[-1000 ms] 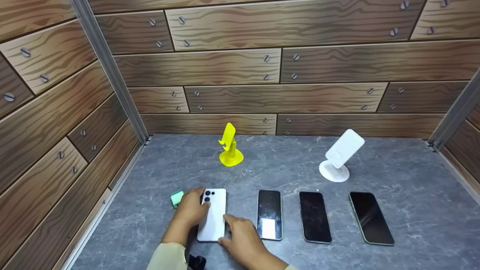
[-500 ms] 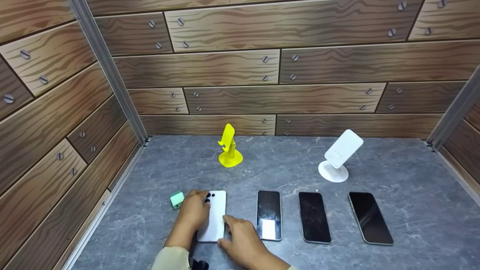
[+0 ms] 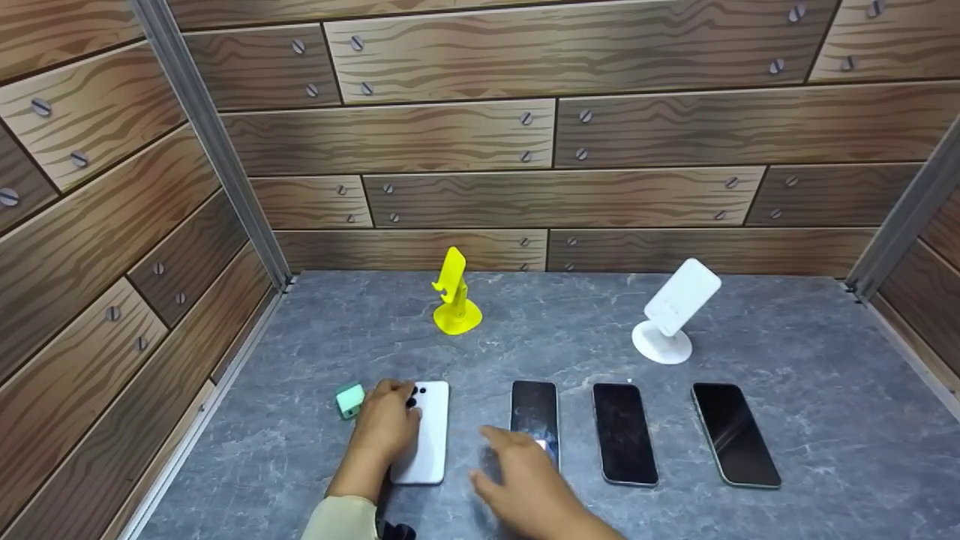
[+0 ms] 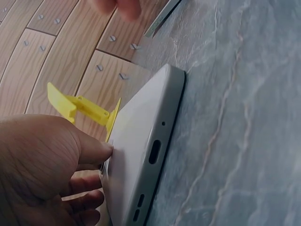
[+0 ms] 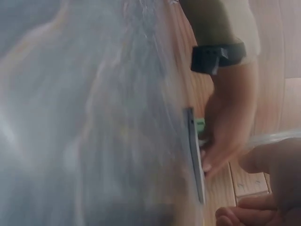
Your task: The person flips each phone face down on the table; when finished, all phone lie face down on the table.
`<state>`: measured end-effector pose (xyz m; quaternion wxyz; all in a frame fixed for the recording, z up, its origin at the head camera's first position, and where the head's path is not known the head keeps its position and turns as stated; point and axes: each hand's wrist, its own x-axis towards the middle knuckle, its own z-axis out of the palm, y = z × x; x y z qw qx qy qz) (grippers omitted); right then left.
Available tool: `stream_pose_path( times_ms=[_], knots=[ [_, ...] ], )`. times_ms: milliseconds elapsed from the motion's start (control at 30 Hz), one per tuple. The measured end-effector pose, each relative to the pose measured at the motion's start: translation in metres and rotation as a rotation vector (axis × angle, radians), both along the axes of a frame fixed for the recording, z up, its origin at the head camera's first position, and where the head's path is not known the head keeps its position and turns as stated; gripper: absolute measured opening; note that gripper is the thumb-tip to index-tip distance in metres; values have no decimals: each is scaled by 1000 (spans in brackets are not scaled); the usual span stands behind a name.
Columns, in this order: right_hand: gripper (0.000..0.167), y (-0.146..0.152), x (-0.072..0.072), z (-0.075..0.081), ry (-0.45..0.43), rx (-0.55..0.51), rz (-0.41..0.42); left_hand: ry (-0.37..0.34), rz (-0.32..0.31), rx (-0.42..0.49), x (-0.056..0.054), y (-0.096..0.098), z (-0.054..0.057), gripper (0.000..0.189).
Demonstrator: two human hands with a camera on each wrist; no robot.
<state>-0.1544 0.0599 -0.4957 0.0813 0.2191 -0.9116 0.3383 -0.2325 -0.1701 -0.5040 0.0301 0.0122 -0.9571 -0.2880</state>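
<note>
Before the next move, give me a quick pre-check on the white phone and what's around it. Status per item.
1. Grip: left hand holds the white phone near its camera end. Ok.
2. Release: right hand apart from that phone, fingers open. Ok.
3. Yellow stand upright with nothing on it. Ok.
4. White stand upright with nothing on it. Ok.
5. Gap between right hand and nearest dark-screened phone: cannot tell; the hand hides its lower part in the head view.
6. Gap between left hand and green block: cannot tell; they sit very close in the head view.
</note>
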Motion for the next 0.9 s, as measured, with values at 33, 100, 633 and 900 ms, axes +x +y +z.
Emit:
stream_pose_path(
  times_ms=[33,100,633,900],
  knots=[
    [60,5,0,1,1,-3,-20,-2,0,0,0,0,0,49],
    [63,14,0,3,-25,-16,-69,-2,2,1,0,0,0,49],
    [63,69,-12,1,-293,-132,-265,32,15,-12,0,1,-1,48],
    [65,75,-10,-1,-372,-193,-253,116,-33,-70,8,15,-3,55]
  ],
)
